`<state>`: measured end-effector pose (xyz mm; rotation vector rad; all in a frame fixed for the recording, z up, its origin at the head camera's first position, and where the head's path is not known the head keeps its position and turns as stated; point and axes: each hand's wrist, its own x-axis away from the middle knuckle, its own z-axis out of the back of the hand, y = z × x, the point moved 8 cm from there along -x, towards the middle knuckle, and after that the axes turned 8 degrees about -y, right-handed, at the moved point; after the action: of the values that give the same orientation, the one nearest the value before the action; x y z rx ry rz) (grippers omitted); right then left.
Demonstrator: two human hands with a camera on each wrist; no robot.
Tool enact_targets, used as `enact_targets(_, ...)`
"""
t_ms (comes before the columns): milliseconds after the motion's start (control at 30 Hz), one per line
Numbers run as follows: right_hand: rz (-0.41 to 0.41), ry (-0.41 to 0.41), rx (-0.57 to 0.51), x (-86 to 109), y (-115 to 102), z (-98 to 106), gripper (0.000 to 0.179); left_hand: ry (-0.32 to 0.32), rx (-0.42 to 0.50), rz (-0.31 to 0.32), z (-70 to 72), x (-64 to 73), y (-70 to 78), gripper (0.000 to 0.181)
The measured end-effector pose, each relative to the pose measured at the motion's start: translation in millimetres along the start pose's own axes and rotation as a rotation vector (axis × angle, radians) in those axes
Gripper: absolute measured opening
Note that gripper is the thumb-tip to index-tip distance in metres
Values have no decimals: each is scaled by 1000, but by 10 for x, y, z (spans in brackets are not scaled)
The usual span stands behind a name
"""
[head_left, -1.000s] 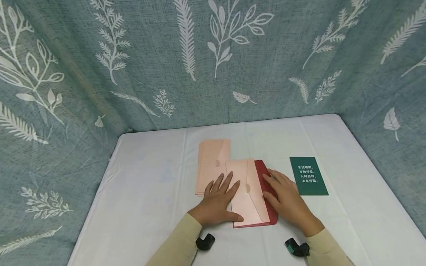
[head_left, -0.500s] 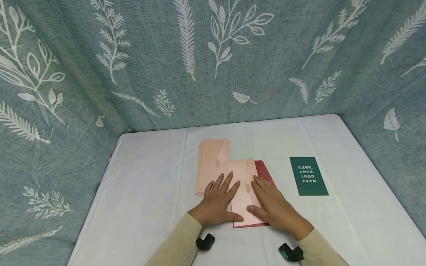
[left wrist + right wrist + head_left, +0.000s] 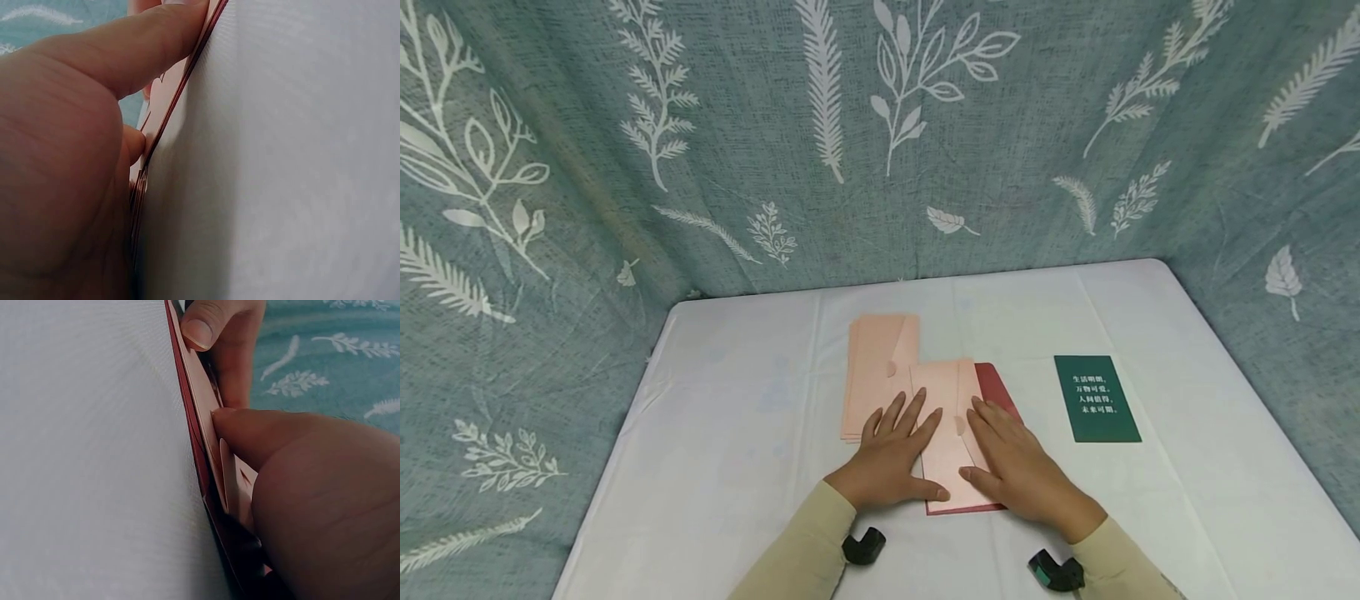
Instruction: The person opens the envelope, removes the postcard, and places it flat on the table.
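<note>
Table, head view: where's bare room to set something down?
Free: table left of the envelope stack; also between green card and the right edge. Crowded: centre, where left hand and right hand cover parts of that stack, a pink envelope and red paper.

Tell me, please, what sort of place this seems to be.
It is probably a curtained-off tabletop workspace indoors, judging by the white-topped table, the leaf-patterned curtains hanging along its back and sides, and the pink envelopes laid out on it.
</note>
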<state>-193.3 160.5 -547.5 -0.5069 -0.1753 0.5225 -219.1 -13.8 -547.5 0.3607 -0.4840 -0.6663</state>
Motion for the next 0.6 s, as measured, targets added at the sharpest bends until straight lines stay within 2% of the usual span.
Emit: enact_targets(600, 4, 16, -14, 4, 24, 7, 81, -4, 4, 10, -13, -9, -19, 114)
